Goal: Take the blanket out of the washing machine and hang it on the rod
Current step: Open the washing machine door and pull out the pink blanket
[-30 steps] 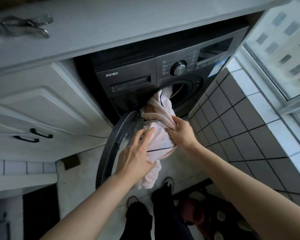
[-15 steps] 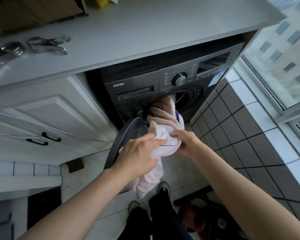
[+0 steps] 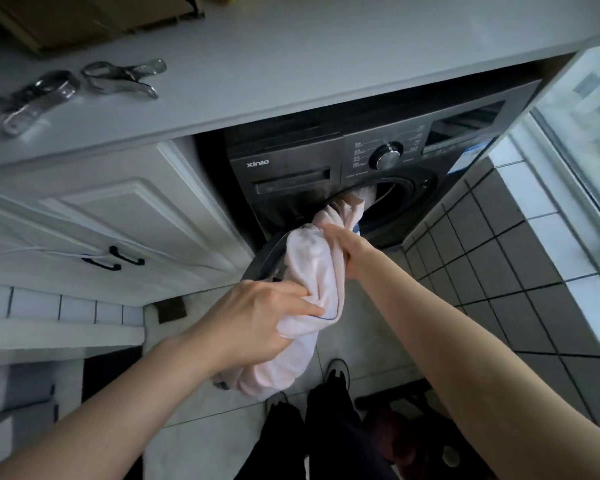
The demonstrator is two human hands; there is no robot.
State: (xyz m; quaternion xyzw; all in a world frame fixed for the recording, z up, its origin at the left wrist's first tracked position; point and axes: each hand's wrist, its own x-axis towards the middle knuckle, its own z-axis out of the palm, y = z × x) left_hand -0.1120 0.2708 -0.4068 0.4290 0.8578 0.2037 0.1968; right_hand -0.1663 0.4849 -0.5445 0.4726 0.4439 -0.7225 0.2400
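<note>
We see both hands gripping the pale pink blanket (image 3: 312, 271), which runs as a twisted rope from the open drum of the washer (image 3: 343, 161) down toward the floor. The left hand (image 3: 253, 327) is curled round the lower bunch, thumb and fingers pinching a fold, with the loose end hanging below it. The right hand (image 3: 343, 247) is clenched round the cloth nearer the drum mouth. The washer door (image 3: 267, 258) stands open behind the blanket. Two metal clips (image 3: 118, 79) lie on the counter (image 3: 326, 57) above.
</note>
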